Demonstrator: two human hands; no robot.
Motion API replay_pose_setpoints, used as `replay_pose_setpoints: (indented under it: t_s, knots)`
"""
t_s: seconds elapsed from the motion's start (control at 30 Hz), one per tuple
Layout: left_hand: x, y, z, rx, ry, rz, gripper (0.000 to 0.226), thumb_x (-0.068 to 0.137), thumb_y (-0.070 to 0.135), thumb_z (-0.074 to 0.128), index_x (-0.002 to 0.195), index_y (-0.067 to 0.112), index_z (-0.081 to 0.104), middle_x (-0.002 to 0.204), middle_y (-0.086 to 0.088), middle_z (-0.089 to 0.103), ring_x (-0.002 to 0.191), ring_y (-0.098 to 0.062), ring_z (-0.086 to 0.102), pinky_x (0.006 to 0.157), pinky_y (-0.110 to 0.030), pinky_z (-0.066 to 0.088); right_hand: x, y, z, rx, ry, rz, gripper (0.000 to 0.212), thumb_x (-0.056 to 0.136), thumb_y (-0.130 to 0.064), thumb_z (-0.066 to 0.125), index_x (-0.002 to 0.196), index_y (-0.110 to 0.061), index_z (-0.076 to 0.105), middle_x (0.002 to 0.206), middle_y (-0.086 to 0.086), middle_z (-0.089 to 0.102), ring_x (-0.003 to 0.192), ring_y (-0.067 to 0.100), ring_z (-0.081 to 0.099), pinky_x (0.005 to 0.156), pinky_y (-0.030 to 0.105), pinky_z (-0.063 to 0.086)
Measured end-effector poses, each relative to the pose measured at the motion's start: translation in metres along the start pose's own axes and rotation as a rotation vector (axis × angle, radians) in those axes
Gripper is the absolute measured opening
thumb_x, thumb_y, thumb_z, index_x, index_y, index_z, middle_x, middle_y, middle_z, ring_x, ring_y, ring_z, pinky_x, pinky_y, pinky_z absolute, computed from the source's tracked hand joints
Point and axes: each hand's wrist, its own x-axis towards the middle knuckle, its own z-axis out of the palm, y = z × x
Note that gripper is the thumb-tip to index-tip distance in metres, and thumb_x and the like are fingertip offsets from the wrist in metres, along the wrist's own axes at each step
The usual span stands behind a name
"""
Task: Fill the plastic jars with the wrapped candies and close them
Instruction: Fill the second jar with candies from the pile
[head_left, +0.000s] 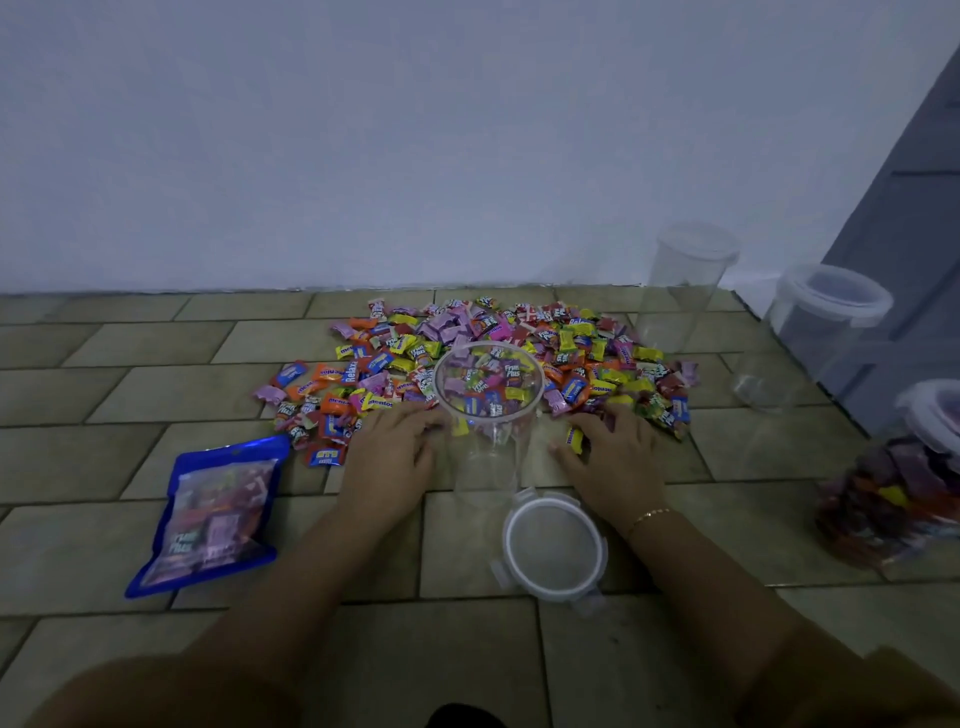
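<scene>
Nearest, loose lid (555, 545) beside open jar (487, 415), empty-looking; left hand (387, 457) and right hand (610, 457), fingers spread, rake floor (156, 389) candies (493, 353); one filled jar (893, 488) lidded at right, two empty jars (680, 291) remaining.

Dim, bluish cast; soft, no hard shadows. Wide-angle bending at edges. Right-side jars (883, 483) blurred; centre sharper.
</scene>
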Motion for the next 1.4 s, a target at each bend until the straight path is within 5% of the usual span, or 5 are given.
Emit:
replay_pose_setpoints:
  t_s: [0.3,0.5,0.77,1.13,1.4]
  knots:
    - [0.02,-0.011,0.02,0.272,-0.217,-0.007,0.052,0.097,0.052,0.034,0.145,0.033,0.035,0.158,0.001,0.018,0.146,-0.02,0.006,0.117,-0.041,0.004,0.003,-0.002,0.007,-0.006,0.121,-0.05,0.021,0.084,-0.034,0.061,0.1,-0.02,0.061,0.112,0.006,0.055,0.109,0.028,0.048,0.09,0.043,0.042]
    - [0.02,-0.011,0.018,0.264,-0.231,-0.009,0.075,0.081,0.072,0.01,0.142,0.037,0.038,0.153,0.007,0.031,0.143,-0.015,0.019,0.116,-0.041,0.009,0.002,-0.001,0.008,-0.015,0.16,-0.071,0.021,0.083,-0.024,0.062,0.103,-0.021,0.062,0.104,0.007,0.06,0.099,0.031,0.053,0.081,0.043,0.045]
    - [0.022,-0.011,0.019,0.307,-0.315,-0.015,0.056,0.094,0.064,0.025,0.146,0.042,0.026,0.158,0.003,0.015,0.146,-0.019,0.005,0.116,-0.047,-0.005,0.001,-0.002,0.011,-0.026,0.199,-0.132,0.03,0.077,-0.017,0.069,0.106,-0.022,0.064,0.101,0.009,0.063,0.091,0.035,0.058,0.076,0.045,0.047]
    - [0.017,-0.008,0.019,0.191,-0.161,-0.055,0.065,0.085,0.048,0.009,0.123,0.018,0.052,0.136,-0.002,0.047,0.126,-0.02,0.037,0.101,-0.037,0.025,0.002,0.003,0.005,0.209,0.191,-0.154,0.019,0.077,-0.003,0.065,0.093,-0.013,0.065,0.097,0.011,0.063,0.094,0.034,0.056,0.077,0.045,0.048]
    - [0.014,-0.006,0.017,0.162,-0.055,-0.052,0.049,0.083,0.041,0.038,0.11,0.01,0.066,0.111,-0.008,0.065,0.101,-0.027,0.057,0.085,-0.038,0.045,0.002,0.004,-0.004,0.589,0.259,-0.033,0.017,0.087,0.0,0.059,0.103,-0.003,0.063,0.096,0.009,0.058,0.086,0.019,0.054,0.076,0.028,0.041]
